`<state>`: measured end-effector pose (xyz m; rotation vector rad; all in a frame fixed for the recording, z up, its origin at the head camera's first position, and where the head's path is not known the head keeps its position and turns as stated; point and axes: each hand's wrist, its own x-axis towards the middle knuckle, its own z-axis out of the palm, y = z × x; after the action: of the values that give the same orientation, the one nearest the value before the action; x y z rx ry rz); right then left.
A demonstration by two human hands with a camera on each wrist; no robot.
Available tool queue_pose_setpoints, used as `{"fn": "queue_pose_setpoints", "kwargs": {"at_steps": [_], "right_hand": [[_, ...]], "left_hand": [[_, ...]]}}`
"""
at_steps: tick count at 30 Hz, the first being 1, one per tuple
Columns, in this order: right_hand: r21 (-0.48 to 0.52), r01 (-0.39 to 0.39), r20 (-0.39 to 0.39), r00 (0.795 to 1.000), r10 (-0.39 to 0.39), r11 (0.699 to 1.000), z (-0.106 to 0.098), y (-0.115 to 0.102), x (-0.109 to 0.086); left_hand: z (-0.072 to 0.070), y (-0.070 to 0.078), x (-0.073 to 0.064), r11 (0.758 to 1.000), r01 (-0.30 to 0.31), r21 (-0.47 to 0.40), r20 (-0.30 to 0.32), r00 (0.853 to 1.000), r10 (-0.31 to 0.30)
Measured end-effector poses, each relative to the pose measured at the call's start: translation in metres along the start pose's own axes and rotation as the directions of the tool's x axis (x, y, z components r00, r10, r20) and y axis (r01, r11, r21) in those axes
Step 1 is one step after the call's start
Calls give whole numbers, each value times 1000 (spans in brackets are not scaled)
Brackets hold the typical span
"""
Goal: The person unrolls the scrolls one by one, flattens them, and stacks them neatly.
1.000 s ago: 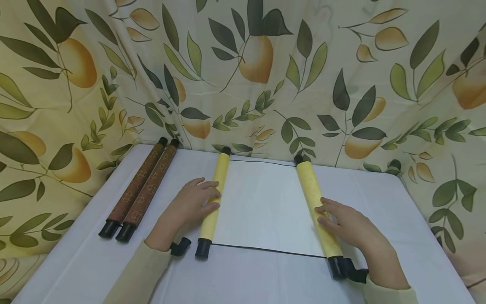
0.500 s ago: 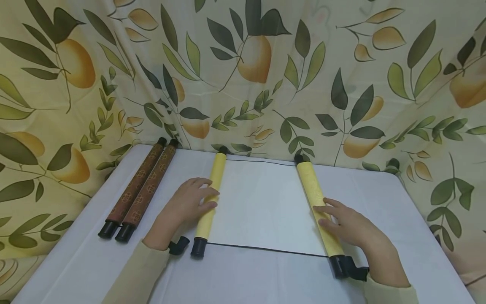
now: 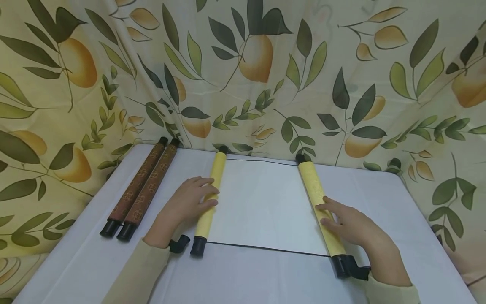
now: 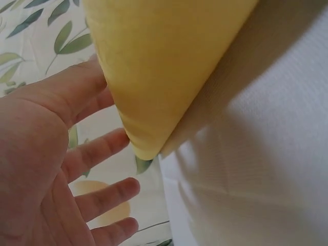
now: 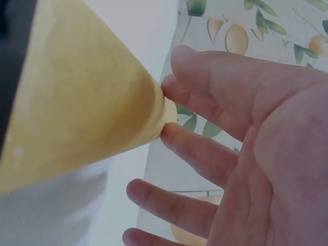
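The scroll (image 3: 265,207) lies spread on the table (image 3: 243,280) between the left hand (image 3: 190,202) and the right hand (image 3: 351,223), its pale sheet between a left roll (image 3: 205,223) and a right roll (image 3: 310,181). The left hand comes in from the outer side of its roll, fingertips and thumb reaching over the yellow; the right hand does the same opposite. Both hands have fingers loosely bent and spread — they touch the rolls without wrapping round them.

Each roll's long axis runs from the person toward the curtain (image 3: 235,105). The far ends lean inward, so the rolls stand closer together at the back than at the front. Black knobs cap them, and dark borders cross the sheet's front and back edges.

The left wrist view shows the palm and two lower fingertips clear of the yellow, which the head view hides; where the thumb tip ends behind the roll cannot be told. The right wrist view shows two fingertips against the roll and two apart from it. Only the head view takes in two brown rolls (image 3: 151,185), side by side at the left.
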<state>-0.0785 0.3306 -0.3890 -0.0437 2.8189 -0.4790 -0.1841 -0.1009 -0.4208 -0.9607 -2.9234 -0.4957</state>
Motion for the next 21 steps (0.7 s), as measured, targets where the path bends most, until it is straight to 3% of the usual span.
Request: {"fn": "queue_pose_setpoints", "kwargs": {"at_steps": [9,21], "right_hand": [[-10,-3,35,999,3,1000,1,4,0],[-36,-39,19,999,39,999,-1,4,0]], "left_hand": [[-2,-1,-2,1000,12,2,-5,1000,-12],[-4,-4,-1,1000,10,-7,-21,1000,-10]]}}
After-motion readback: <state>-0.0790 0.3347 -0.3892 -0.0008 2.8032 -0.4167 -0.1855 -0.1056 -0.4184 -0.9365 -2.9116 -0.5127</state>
